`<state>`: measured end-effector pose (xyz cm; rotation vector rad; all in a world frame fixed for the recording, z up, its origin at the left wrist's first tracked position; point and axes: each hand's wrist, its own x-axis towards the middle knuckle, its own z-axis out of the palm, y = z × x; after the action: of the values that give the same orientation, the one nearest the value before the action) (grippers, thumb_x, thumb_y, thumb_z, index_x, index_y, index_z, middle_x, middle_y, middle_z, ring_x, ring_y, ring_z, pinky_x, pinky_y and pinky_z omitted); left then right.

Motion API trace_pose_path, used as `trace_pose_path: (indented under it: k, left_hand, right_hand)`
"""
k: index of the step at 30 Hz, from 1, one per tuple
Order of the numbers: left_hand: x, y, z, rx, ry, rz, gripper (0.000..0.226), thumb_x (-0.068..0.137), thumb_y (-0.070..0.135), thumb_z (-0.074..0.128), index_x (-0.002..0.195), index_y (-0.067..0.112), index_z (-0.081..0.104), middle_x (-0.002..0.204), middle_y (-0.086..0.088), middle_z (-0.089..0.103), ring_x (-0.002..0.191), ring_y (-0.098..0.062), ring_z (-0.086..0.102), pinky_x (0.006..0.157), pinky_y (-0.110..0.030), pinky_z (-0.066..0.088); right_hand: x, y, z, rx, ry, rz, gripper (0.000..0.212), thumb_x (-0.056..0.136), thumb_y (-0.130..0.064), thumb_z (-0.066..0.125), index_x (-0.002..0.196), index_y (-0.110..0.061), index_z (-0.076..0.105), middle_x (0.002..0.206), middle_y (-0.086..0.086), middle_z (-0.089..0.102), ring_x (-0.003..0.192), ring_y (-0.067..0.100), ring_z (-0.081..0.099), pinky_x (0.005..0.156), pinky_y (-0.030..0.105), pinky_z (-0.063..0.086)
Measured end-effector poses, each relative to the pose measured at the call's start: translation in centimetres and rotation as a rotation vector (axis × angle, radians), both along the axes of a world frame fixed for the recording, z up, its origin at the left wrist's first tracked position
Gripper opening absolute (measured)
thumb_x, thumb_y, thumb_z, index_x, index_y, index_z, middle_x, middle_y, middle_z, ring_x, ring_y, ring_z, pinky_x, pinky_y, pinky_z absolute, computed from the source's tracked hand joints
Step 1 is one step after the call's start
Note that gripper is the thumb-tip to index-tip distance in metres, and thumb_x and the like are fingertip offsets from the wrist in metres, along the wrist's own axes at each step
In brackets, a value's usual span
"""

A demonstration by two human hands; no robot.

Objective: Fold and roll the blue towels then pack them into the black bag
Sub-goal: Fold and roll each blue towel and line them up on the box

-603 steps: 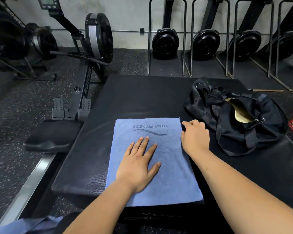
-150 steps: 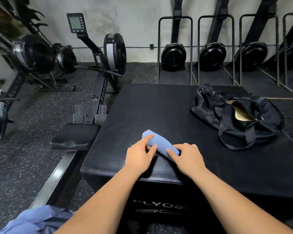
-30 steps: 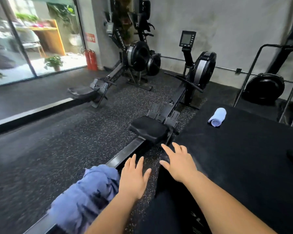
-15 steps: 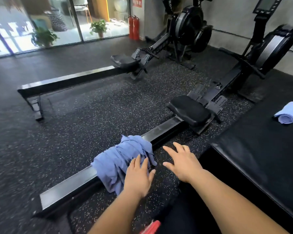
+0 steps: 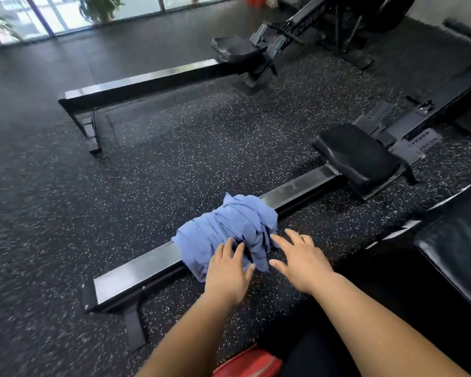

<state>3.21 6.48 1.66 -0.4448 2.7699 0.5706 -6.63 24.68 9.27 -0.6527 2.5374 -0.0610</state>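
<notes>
Reaching down toward a crumpled heap of blue towels (image 5: 226, 229) draped over the near rowing machine's metal rail (image 5: 147, 263), a person spreads both hands, the left hand (image 5: 229, 270) open with fingertips touching the cloth and the right hand (image 5: 297, 258) open just beside it, gripping nothing. By all appearances this is the pick-up before folding, and the next move calls for pinching one towel free of the tangle. One heap, its towel count unclear, two rowing machines and two hands show; the black bag is out of view.
</notes>
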Motion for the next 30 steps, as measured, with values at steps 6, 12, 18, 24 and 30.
trace_pose_path:
  k: [6,12,18,24,30]
  left_hand:
    - [-2.5,-1.3,-2.5,0.004,-0.025,-0.012,0.072,0.104,0.061,0.042,0.165,0.027,0.023,0.173,-0.006,0.015,0.158,-0.03,0.014,0.127,-0.046,0.021]
    - [-6.9,-2.0,-4.0,0.016,-0.04,-0.04,0.074,0.102,0.049,0.051,0.166,0.029,0.02,0.175,-0.007,0.011,0.159,-0.032,0.012,0.128,-0.048,0.021]
    - [-12.1,-2.3,-4.9,0.034,-0.045,-0.04,0.07,0.104,0.041,0.052,0.166,0.033,0.02,0.173,-0.012,0.015,0.156,-0.036,0.017,0.126,-0.046,0.021]
    - [-16.3,-3.1,-5.6,0.086,-0.116,0.049,0.077,0.099,0.035,0.055,0.166,0.038,0.018,0.173,-0.013,0.015,0.154,-0.038,0.017,0.125,-0.047,0.024]
    - [-17.8,-3.7,-6.2,0.094,-0.109,0.093,0.081,0.094,0.031,0.062,0.165,0.019,0.026,0.169,-0.005,0.023,0.148,-0.037,0.026,0.12,-0.043,0.028]
  right_hand:
    - [-2.4,-1.9,-2.8,-0.017,-0.077,-0.005,0.069,0.104,-0.059,0.046,0.164,-0.041,0.016,0.173,-0.004,0.01,0.152,0.03,0.019,0.116,0.053,0.037]
    - [-5.0,-2.4,-6.0,-0.015,-0.128,-0.018,0.068,0.106,-0.055,0.043,0.165,-0.04,0.012,0.174,-0.007,0.001,0.15,0.03,0.021,0.115,0.054,0.038]
    - [-7.2,-3.4,-8.9,-0.044,-0.165,-0.06,0.062,0.109,-0.049,0.04,0.164,-0.041,0.013,0.174,-0.007,-0.003,0.151,0.03,0.02,0.115,0.053,0.037]
    - [-8.3,-3.9,-10.5,-0.079,-0.18,-0.109,0.06,0.109,-0.046,0.04,0.163,-0.042,0.016,0.174,-0.006,-0.002,0.15,0.031,0.023,0.114,0.052,0.039]
    - [-8.6,-4.5,-10.6,-0.112,-0.183,-0.147,0.059,0.109,-0.044,0.041,0.163,-0.042,0.018,0.173,-0.008,0.001,0.149,0.029,0.024,0.113,0.05,0.04]
